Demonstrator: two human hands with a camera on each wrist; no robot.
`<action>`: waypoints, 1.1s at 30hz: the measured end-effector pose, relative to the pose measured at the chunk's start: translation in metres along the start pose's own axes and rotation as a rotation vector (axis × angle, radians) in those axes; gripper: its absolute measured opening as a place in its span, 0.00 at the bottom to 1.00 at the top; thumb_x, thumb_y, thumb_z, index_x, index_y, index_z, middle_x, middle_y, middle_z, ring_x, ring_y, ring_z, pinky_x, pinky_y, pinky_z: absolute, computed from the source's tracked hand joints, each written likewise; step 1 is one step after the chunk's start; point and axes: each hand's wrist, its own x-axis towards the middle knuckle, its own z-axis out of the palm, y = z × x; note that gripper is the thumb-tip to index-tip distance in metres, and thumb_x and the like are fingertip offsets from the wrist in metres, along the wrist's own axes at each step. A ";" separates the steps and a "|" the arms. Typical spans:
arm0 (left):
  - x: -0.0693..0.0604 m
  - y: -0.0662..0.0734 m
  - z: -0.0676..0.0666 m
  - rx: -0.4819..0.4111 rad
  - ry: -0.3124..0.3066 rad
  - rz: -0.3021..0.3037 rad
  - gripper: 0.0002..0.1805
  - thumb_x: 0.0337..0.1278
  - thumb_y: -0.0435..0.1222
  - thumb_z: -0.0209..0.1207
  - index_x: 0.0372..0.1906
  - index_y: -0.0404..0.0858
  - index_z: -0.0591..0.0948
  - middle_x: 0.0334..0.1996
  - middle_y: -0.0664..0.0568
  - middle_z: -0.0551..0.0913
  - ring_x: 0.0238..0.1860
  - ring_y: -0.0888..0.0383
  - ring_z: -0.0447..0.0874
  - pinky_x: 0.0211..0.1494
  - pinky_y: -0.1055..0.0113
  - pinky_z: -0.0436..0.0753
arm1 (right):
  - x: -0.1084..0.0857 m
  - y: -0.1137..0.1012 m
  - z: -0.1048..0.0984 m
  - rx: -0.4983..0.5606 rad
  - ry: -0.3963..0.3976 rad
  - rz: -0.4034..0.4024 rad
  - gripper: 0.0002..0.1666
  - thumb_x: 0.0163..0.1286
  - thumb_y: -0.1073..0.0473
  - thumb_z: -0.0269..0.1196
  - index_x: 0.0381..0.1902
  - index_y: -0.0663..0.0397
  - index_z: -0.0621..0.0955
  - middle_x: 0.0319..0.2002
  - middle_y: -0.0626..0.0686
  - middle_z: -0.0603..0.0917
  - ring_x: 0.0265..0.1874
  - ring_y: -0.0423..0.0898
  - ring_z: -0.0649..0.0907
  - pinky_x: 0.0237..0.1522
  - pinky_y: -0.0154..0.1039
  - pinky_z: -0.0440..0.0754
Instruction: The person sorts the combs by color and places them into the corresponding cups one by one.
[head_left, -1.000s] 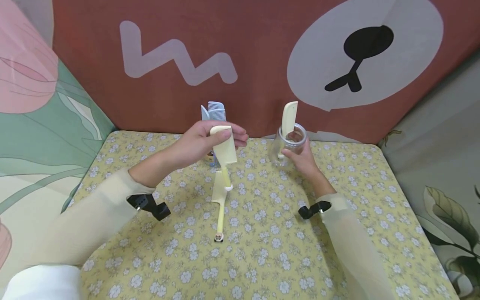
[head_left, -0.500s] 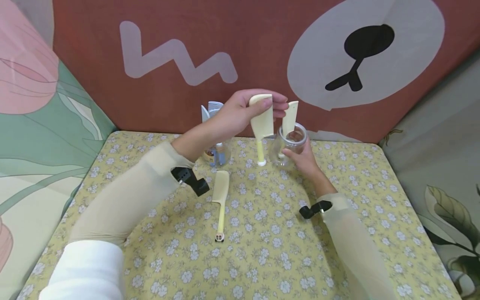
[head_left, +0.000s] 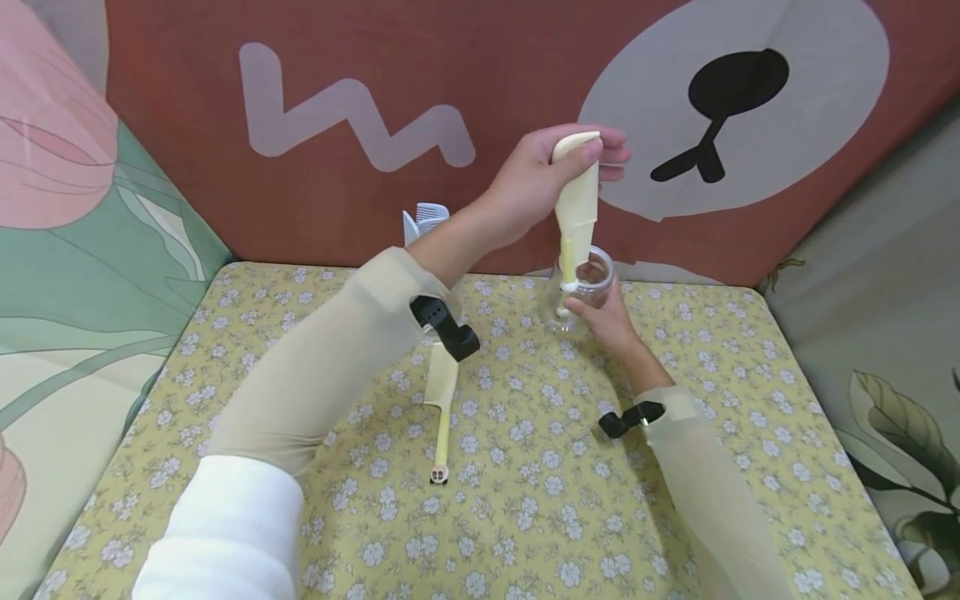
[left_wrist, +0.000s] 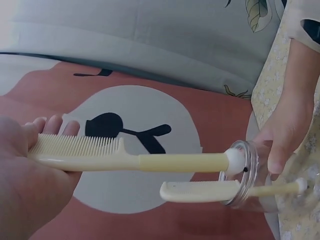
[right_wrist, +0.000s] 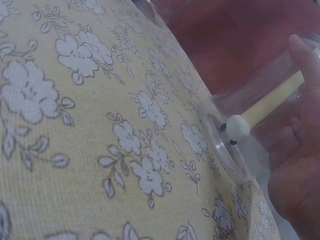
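Comb (head_left: 577, 198) in narrow left grip (head_left: 537, 177)

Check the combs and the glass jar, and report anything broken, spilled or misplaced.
Nothing looks broken or spilled. One cream comb lies loose on the flowered tablecloth, perhaps misplaced, since another comb stands in the glass jar.

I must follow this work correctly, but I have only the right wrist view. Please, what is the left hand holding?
Observer: The left hand holds a comb.
Operator: Thank you. Where is its handle tip?
Observer: At the mouth of the jar; whether inside, I cannot tell.
Operator: Does any other comb lie on the table?
Observer: Yes, another comb lies nearer to the person than the jar.
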 end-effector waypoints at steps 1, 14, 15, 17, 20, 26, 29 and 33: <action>0.003 -0.002 0.002 0.011 0.009 0.003 0.16 0.78 0.29 0.50 0.60 0.24 0.79 0.55 0.34 0.84 0.52 0.49 0.88 0.57 0.66 0.83 | 0.000 0.001 0.000 0.000 -0.001 -0.005 0.53 0.66 0.75 0.65 0.80 0.49 0.51 0.75 0.61 0.61 0.75 0.54 0.61 0.75 0.52 0.61; 0.033 -0.032 0.028 0.142 0.146 -0.026 0.16 0.76 0.30 0.54 0.61 0.31 0.81 0.53 0.43 0.86 0.52 0.55 0.87 0.55 0.79 0.78 | -0.003 -0.004 0.000 -0.026 -0.005 0.001 0.53 0.69 0.70 0.66 0.81 0.43 0.49 0.75 0.58 0.62 0.74 0.54 0.64 0.75 0.49 0.61; 0.035 -0.035 0.030 0.157 0.143 -0.022 0.16 0.76 0.30 0.54 0.61 0.31 0.81 0.53 0.44 0.86 0.53 0.56 0.87 0.55 0.79 0.78 | -0.004 -0.005 0.000 -0.030 0.000 0.013 0.53 0.69 0.69 0.66 0.81 0.43 0.48 0.75 0.58 0.62 0.74 0.54 0.64 0.75 0.50 0.61; 0.037 -0.041 0.034 0.183 0.139 -0.027 0.16 0.76 0.30 0.54 0.62 0.31 0.81 0.54 0.44 0.86 0.53 0.57 0.87 0.55 0.81 0.77 | -0.005 -0.006 0.000 -0.041 0.006 0.037 0.54 0.70 0.68 0.66 0.81 0.43 0.47 0.76 0.59 0.61 0.74 0.56 0.63 0.75 0.50 0.62; 0.041 -0.051 0.038 0.205 0.132 -0.049 0.16 0.76 0.30 0.54 0.62 0.32 0.80 0.55 0.44 0.85 0.52 0.57 0.87 0.55 0.82 0.76 | -0.005 -0.006 0.000 -0.034 0.010 0.052 0.55 0.70 0.68 0.66 0.81 0.44 0.46 0.77 0.60 0.59 0.75 0.56 0.62 0.75 0.50 0.60; 0.041 -0.067 0.042 0.293 0.084 -0.103 0.17 0.78 0.33 0.53 0.63 0.37 0.81 0.60 0.49 0.83 0.57 0.64 0.82 0.55 0.83 0.74 | -0.004 -0.006 0.001 -0.013 0.006 0.032 0.54 0.70 0.69 0.65 0.81 0.47 0.46 0.78 0.60 0.58 0.75 0.55 0.62 0.75 0.47 0.61; 0.039 -0.074 0.043 0.339 0.067 -0.129 0.17 0.78 0.35 0.53 0.64 0.40 0.81 0.63 0.52 0.81 0.60 0.66 0.78 0.56 0.84 0.72 | -0.004 -0.005 0.002 -0.010 0.006 0.022 0.54 0.69 0.71 0.65 0.81 0.47 0.47 0.78 0.61 0.58 0.75 0.55 0.62 0.72 0.42 0.65; 0.036 -0.083 0.043 0.328 0.083 -0.169 0.18 0.77 0.34 0.54 0.65 0.38 0.80 0.61 0.50 0.82 0.58 0.62 0.81 0.54 0.83 0.74 | -0.004 -0.008 0.004 -0.011 0.008 0.049 0.53 0.69 0.71 0.65 0.80 0.49 0.47 0.77 0.60 0.58 0.74 0.52 0.62 0.69 0.39 0.67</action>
